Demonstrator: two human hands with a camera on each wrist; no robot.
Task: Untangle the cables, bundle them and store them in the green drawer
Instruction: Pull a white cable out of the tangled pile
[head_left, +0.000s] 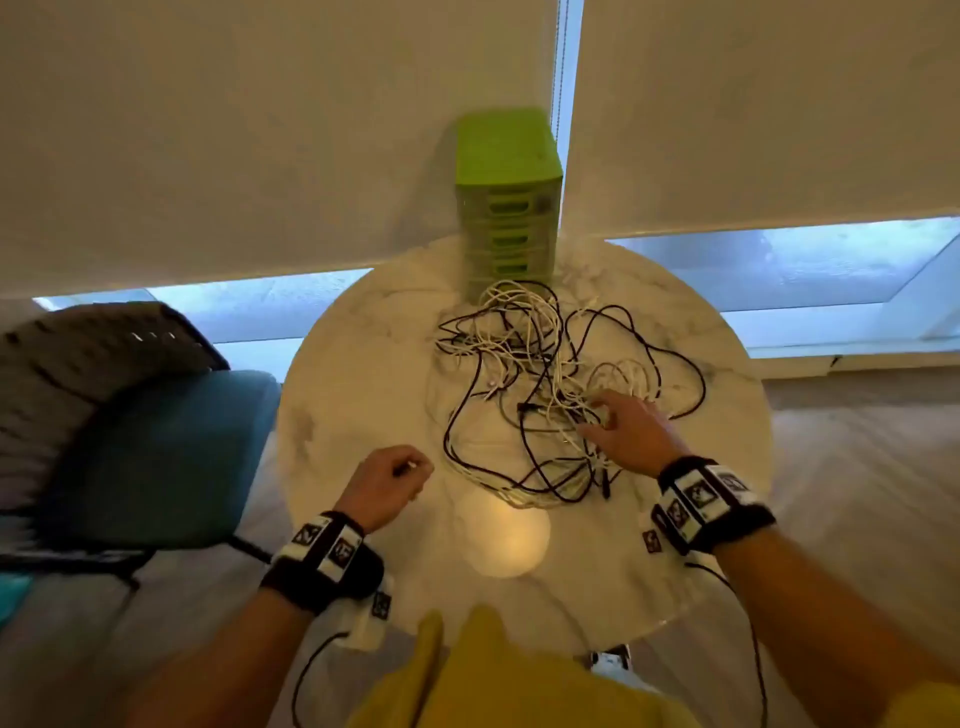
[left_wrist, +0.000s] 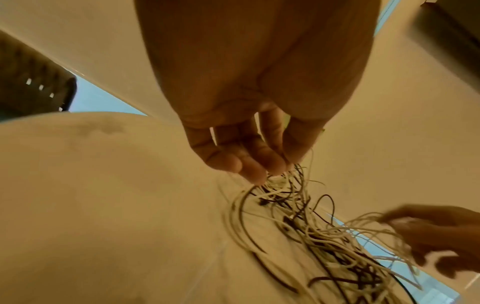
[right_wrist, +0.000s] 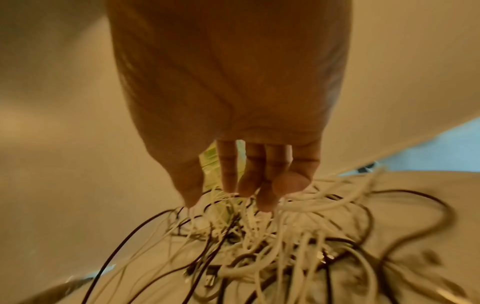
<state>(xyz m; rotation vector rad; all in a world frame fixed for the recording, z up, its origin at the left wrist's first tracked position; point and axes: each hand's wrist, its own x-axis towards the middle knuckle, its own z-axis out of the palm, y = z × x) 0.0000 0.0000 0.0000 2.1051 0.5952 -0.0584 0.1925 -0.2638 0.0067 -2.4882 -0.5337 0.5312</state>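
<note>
A tangle of black and white cables lies in the middle of a round marble table. Behind it, at the table's far edge, stands the green drawer unit with its drawers closed. My right hand reaches into the right side of the tangle, its fingers fairly straight and their tips touching white cables. My left hand hovers just left of the pile, its fingers loosely curled and holding nothing I can see. The cables lie below and beyond its fingertips.
A chair with a teal cushion and a dark woven back stands close to the table's left side. Pale roller blinds hang behind the table over low windows. A lamp glare sits on the near tabletop.
</note>
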